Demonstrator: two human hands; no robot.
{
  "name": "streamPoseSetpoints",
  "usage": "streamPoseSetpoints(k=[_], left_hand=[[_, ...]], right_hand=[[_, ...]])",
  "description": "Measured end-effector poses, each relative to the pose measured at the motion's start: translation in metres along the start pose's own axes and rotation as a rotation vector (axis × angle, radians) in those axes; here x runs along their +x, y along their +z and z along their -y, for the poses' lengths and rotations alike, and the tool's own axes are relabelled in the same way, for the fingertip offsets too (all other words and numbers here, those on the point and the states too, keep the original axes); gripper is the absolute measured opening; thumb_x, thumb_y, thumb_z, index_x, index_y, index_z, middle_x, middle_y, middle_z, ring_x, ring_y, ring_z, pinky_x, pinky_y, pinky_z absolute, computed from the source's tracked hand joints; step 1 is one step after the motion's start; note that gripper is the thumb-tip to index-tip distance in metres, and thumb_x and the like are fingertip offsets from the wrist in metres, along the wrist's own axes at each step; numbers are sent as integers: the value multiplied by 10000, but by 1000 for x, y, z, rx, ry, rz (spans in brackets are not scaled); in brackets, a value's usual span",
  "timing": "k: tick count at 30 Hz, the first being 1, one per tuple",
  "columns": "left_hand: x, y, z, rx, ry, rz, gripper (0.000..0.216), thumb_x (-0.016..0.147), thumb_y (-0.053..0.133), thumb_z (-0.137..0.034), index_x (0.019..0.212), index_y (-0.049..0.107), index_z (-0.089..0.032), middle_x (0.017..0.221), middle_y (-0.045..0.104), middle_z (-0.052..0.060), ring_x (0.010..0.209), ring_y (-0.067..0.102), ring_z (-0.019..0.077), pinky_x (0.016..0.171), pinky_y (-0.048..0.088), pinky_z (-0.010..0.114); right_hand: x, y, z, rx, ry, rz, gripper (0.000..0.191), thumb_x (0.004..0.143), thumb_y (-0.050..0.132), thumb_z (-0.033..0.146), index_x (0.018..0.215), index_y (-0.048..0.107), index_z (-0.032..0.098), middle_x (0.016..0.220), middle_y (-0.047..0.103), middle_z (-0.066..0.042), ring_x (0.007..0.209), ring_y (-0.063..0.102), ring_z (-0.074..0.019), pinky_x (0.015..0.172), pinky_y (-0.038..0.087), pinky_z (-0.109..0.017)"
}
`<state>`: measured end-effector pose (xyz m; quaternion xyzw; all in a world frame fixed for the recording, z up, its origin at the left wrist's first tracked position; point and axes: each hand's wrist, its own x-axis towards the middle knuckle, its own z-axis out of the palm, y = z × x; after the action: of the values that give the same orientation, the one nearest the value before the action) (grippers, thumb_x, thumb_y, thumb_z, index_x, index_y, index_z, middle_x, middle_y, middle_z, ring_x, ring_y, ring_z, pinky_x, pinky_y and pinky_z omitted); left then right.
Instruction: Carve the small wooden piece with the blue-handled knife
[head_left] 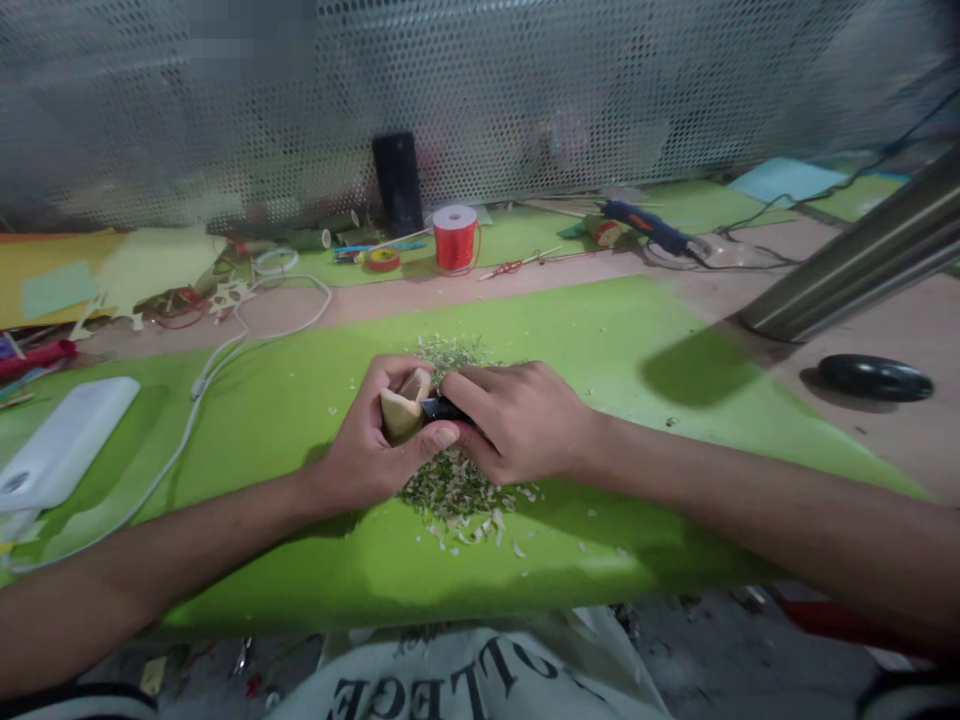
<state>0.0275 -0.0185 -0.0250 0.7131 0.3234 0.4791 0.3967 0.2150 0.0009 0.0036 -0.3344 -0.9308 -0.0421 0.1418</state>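
My left hand [379, 435] is wrapped round a pale tan, hollowed piece [403, 412] that looks like wood or bamboo; its lower part is hidden by the fingers. In my right hand [521, 415] is a knife [442, 409] with a black handle, its short blade end against the right side of the piece. My left thumb lies along the knife near its front. Below both hands a heap of green and white shavings [457, 490] is spread on the bright green sheet [262, 540].
A white power bank [67, 440] with a white cable [176, 470] lies to the left. Along the back stand a red thread spool [455, 243] and a dark phone [398, 185], with a glue gun [649, 228] further right. At the right are a metal post [855, 265] and a black oval object [875, 378].
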Motion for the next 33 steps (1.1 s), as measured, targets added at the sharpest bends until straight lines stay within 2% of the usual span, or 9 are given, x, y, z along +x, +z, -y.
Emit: streamPoseSetpoints(k=[15, 22, 27, 33], left_hand=[[0, -3, 2, 297, -29, -77, 425, 806, 714, -373, 1117, 457, -239, 805, 511, -36, 656, 442, 96, 585, 395, 216], [2, -1, 0, 297, -74, -99, 397, 802, 710, -412, 1058, 472, -224, 754, 491, -45, 611, 415, 90, 546, 370, 211], [1, 0, 2, 228, -80, -109, 423, 787, 731, -385, 1089, 483, -222, 817, 523, -23, 668, 454, 102, 594, 412, 222], [-1, 0, 0, 118, -67, -4, 461, 817, 700, -312, 1200, 455, -232, 967, 554, 21, 793, 523, 125, 693, 467, 242]], right_hand=[[1, -2, 4, -58, 117, 62, 291, 893, 299, 310, 958, 543, 166, 804, 620, -76, 530, 377, -137, 491, 118, -293], [2, -3, 7, -42, 179, 76, 324, 907, 268, 338, 970, 535, 164, 782, 614, -72, 518, 360, -136, 483, 133, -290], [2, -3, 4, -15, 144, 64, 301, 892, 299, 325, 982, 538, 166, 780, 624, -71, 515, 366, -138, 483, 136, -290], [2, -2, 1, -22, 52, 56, 298, 883, 312, 321, 977, 548, 165, 810, 636, -87, 557, 442, -156, 500, 118, -297]])
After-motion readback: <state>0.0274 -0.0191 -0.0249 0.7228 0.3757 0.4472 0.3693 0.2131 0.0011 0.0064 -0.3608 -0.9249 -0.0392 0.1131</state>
